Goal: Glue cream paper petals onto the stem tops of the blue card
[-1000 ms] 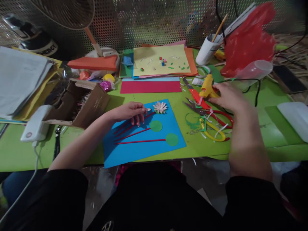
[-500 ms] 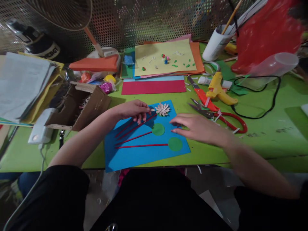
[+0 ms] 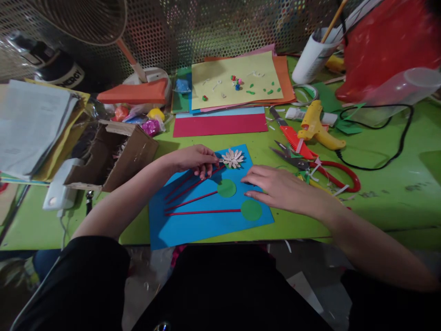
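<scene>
A blue sheet of paper (image 3: 203,225) lies before me with several red stems fanned across it. Two of the stems end in a green paper circle (image 3: 226,188) and a second green circle (image 3: 251,210). Near the sheet's top edge sits a pale petalled flower (image 3: 233,158), a bit of green showing under it. My left hand (image 3: 196,161) pinches a small pale petal (image 3: 221,160) by the flower's left side. Over the sheet's right edge hovers my right hand (image 3: 275,186), fingers apart, with nothing visible in it.
Scissors (image 3: 339,177), a utility knife (image 3: 292,138) and a yellow glue gun (image 3: 319,126) with a black cord lie to the right. On the left stands a cardboard box (image 3: 134,158). Behind are a yellow sheet (image 3: 220,73) with small clay bits and a white cup (image 3: 312,59).
My left hand has moved slightly right, bringing the petal up against the flower's left side. My right hand has shifted only a little, its fingers still apart.
</scene>
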Action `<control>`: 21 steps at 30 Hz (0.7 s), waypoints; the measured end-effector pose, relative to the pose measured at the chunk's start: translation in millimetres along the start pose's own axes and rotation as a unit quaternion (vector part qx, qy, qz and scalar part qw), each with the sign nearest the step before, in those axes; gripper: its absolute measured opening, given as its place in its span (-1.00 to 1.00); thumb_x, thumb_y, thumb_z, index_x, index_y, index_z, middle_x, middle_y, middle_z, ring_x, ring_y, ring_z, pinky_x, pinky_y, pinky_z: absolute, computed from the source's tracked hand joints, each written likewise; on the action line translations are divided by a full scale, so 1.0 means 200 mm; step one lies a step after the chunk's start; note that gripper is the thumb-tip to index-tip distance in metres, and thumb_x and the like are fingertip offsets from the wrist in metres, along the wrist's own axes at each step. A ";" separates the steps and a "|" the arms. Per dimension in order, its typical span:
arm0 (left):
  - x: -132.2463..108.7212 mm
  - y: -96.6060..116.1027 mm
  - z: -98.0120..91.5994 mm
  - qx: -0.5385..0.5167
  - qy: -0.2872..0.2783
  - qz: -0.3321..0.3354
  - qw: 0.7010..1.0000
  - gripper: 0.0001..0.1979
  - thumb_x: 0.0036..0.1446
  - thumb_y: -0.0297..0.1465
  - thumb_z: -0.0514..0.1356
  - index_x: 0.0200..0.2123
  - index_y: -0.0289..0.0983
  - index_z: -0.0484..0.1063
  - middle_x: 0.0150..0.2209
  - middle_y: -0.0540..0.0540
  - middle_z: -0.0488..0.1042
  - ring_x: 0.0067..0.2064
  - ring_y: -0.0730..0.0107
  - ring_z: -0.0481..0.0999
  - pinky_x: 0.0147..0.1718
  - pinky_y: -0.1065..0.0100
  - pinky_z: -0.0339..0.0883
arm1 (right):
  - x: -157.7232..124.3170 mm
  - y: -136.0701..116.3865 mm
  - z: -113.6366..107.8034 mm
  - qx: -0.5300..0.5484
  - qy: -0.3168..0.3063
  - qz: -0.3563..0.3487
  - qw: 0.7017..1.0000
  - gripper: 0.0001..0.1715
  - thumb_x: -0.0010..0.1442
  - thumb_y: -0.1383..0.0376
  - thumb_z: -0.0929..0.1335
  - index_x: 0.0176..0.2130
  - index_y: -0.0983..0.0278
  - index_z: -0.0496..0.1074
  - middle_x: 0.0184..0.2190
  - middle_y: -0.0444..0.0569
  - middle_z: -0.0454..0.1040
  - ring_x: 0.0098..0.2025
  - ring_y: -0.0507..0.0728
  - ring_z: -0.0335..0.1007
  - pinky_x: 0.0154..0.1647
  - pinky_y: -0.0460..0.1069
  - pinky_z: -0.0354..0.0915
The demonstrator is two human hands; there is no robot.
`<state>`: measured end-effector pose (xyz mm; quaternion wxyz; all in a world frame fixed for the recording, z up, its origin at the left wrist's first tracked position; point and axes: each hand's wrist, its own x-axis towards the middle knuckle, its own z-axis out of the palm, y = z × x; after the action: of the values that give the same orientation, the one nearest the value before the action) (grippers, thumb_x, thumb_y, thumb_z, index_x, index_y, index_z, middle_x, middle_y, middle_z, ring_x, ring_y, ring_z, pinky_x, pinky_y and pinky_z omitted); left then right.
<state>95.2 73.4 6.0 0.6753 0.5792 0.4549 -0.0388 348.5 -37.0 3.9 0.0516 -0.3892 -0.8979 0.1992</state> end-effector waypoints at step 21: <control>0.03 0.04 0.03 -0.017 0.013 -0.027 0.999 -0.79 0.17 -0.35 0.23 -0.43 -0.38 0.47 -0.64 -0.04 0.49 -0.70 0.57 0.40 -0.77 0.56 0.05 | 0.00 -0.01 0.00 -0.015 0.000 -0.001 1.000 -0.71 0.33 0.20 0.28 -0.06 0.31 0.45 -0.12 0.09 0.43 -0.14 0.19 0.41 -0.26 0.04 0.29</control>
<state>106.6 72.8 7.5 0.6776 0.5557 0.4799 -0.0421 347.7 -38.9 4.8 0.0462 -0.3891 -0.9011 0.1856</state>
